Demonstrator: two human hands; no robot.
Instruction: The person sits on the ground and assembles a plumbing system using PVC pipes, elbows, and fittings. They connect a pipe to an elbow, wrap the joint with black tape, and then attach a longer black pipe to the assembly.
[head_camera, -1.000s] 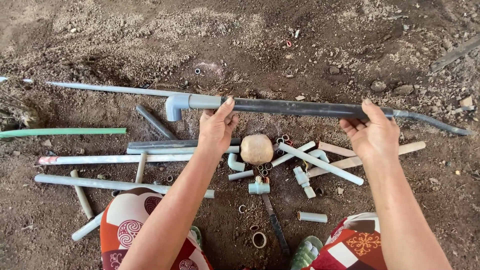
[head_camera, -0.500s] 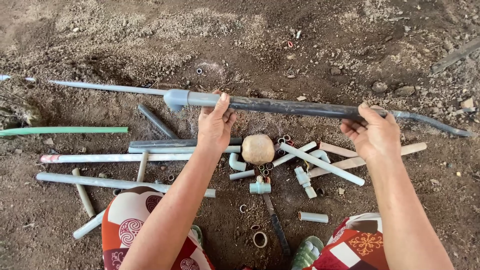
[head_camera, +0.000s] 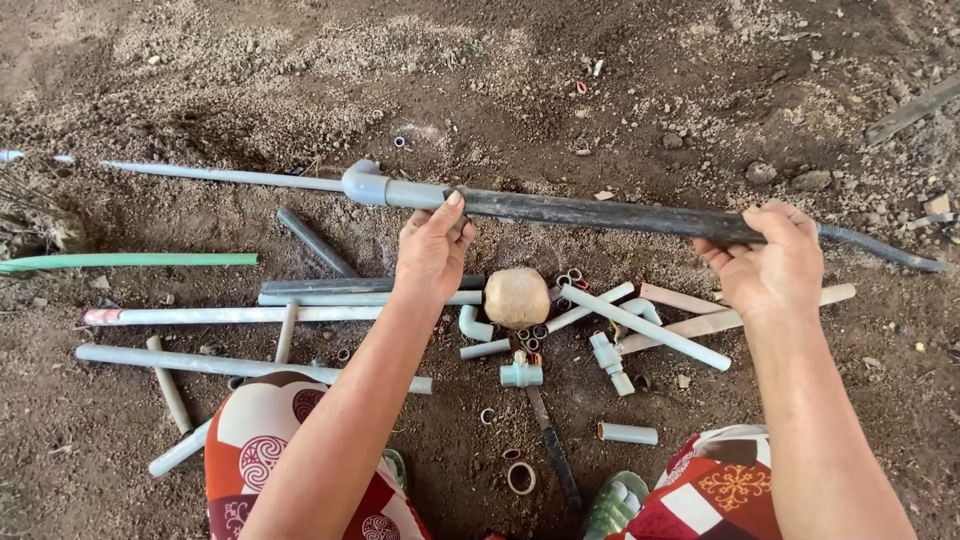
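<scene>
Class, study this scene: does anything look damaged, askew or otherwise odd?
The dark pipe held by both hands looks blackened and rough, unlike the clean grey pipes strewn at mixed angles on the dirt. A round stone sits among the fittings.

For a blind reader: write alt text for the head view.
Two bare hands, left hand and right hand, hold a long dark pipe level above dirt ground strewn with grey pipes and fittings.
</scene>
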